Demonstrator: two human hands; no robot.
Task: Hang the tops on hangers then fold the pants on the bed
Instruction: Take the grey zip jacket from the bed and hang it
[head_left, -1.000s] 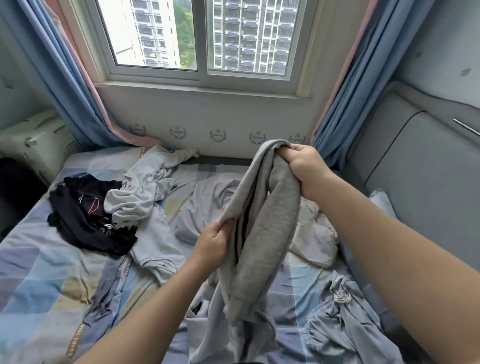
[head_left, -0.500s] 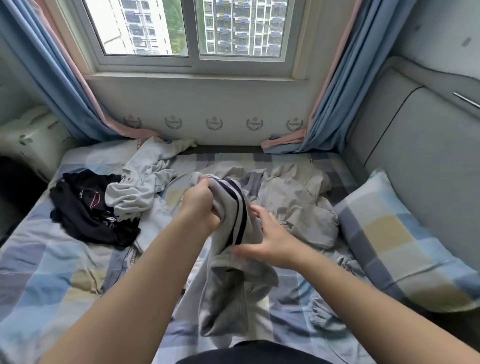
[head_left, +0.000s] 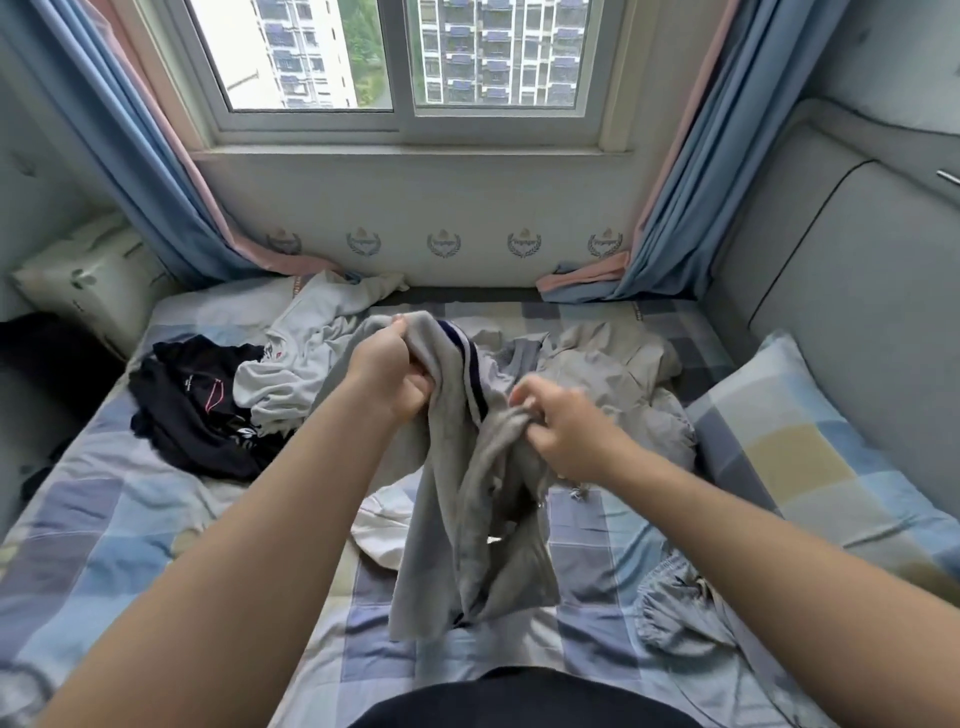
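Grey garment (head_left: 467, 519) with dark stripe hangs bunched over bed (head_left: 104, 519), frame centre. Left hand (head_left: 389, 374) fingers clenched on top edge; right hand (head_left: 566, 431) fingers pinch fold at 3 o'clock. Step judged: untangling garment. Next: find waistband or collar, shake flat.

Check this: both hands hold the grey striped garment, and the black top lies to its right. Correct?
No: in the head view the black top lies left of the grey striped garment, which the left hand and right hand do hold.
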